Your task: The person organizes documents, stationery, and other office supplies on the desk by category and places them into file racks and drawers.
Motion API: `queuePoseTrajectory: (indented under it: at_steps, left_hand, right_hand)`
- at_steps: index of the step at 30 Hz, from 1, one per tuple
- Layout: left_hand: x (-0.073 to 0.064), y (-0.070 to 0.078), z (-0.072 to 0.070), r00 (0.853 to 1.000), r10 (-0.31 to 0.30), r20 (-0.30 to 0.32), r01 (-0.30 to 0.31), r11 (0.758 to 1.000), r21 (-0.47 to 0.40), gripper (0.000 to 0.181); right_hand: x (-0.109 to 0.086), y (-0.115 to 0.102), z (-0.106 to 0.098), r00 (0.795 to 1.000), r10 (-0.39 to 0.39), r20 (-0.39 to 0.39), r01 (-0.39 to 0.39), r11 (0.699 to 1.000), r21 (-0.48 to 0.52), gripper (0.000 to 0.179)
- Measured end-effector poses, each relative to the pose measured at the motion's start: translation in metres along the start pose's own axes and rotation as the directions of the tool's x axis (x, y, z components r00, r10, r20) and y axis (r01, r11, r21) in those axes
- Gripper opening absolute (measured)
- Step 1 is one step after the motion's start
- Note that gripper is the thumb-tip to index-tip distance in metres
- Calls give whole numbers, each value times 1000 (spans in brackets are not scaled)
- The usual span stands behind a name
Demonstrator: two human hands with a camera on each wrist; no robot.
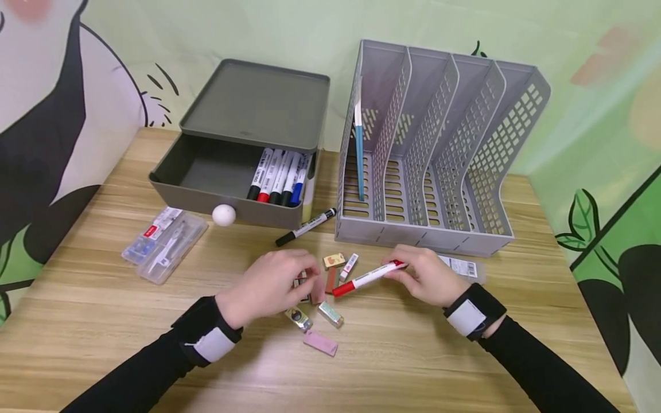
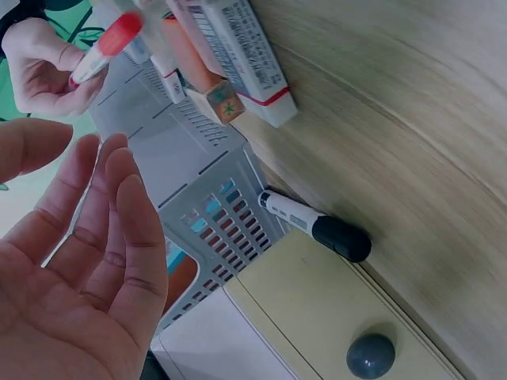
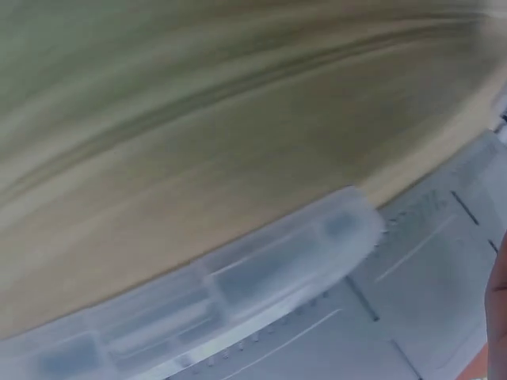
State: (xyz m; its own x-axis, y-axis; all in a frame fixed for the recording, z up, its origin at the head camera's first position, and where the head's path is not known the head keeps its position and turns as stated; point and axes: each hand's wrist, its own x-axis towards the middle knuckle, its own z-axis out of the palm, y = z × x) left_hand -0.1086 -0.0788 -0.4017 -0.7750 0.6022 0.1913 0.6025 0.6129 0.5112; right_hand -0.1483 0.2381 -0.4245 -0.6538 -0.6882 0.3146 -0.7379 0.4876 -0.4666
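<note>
My right hand (image 1: pixel 426 275) pinches a red-and-white marker (image 1: pixel 369 278) near one end, its red cap pointing left over the table. Across from it, my left hand (image 1: pixel 271 281) hangs just above several small erasers, with nothing between thumb and fingers in the left wrist view. Among the erasers are a pink one (image 1: pixel 320 343), a green-sleeved one (image 1: pixel 330 314) and a yellow-sleeved one (image 1: pixel 334 260); the left hand partly covers others. A black-capped marker (image 1: pixel 306 227) lies behind them. In the blurred right wrist view only a finger (image 3: pixel 497 317) shows at the edge.
A grey box (image 1: pixel 227 209) with its drawer pulled out holds several markers on its right side. The grey file rack (image 1: pixel 423 236) stands to its right, with thin blue items (image 1: pixel 360 155) in the leftmost slot. Clear plastic cases (image 1: pixel 170 246) lie left, another (image 1: pixel 459 267) behind the right hand.
</note>
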Motion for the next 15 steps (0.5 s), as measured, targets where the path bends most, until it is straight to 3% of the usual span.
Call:
queuePoseTrajectory:
  at_steps: [6,15]
  left_hand:
    - [4,3,-3,1000,-3,-16,2,996,-91,22]
    - [17,8,-2,1000,-10,-22,6,981,-195,31]
  right_hand:
    - [11,-8,1,991,-68,-111,79,992,97,16]
    - [29,-20,10,968,-122,-221,155,978,138,20]
